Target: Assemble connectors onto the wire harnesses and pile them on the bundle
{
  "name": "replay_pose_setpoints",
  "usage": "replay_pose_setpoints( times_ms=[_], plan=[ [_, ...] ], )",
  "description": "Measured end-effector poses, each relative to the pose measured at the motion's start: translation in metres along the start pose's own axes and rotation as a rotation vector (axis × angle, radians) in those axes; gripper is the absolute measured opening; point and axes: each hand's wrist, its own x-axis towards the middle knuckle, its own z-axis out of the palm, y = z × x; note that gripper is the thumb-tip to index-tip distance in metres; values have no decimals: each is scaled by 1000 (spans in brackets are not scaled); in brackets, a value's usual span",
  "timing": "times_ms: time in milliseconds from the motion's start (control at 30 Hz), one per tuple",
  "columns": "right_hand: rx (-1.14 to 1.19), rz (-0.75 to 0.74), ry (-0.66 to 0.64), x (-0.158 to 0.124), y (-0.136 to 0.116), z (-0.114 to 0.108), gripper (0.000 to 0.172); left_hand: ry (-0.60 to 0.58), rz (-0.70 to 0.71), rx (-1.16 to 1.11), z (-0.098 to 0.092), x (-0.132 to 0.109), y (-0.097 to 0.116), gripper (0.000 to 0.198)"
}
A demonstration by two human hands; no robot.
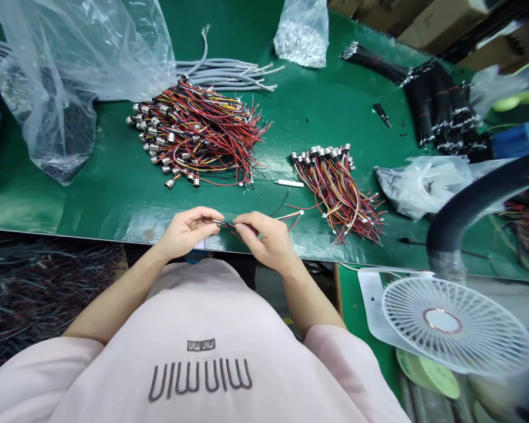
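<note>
My left hand (193, 230) pinches the metal connector end of a small wire harness (224, 224) just over the table's front edge. The fingertips of my right hand (264, 236) are closed on the same harness's wires, close behind the connector. Red, white and dark wires trail out past my right hand to a small white plug (301, 212). Beyond my hands lies a big heap of connector harnesses (207, 138) with red, yellow, white and black wires. A smaller bundle of harnesses (335, 188) lies to the right, with white plugs at its near end.
A plastic bag (66, 129) and grey cables (229, 76) lie at back left. Another bag (302, 35) stands behind, with black wire bundles (436, 97) at right. A black hose (462, 205) and a white fan (458, 329) occupy the right. A white stick (290, 183) lies mid-table.
</note>
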Motion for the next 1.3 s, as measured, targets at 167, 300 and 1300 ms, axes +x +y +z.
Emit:
replay_pose_setpoints(
  times_ms=[167, 300, 1300],
  plan=[
    [246, 277, -77, -2, 4, 7, 10, 12, 55, -23, 1, 0, 1, 16],
    [140, 184, -80, 1, 6, 12, 4, -7, 45, -35, 0, 1, 1, 16],
    [-43, -72, -53, 11, 6, 4, 11, 86, 117, 158, 3, -2, -4, 19]
  ],
)
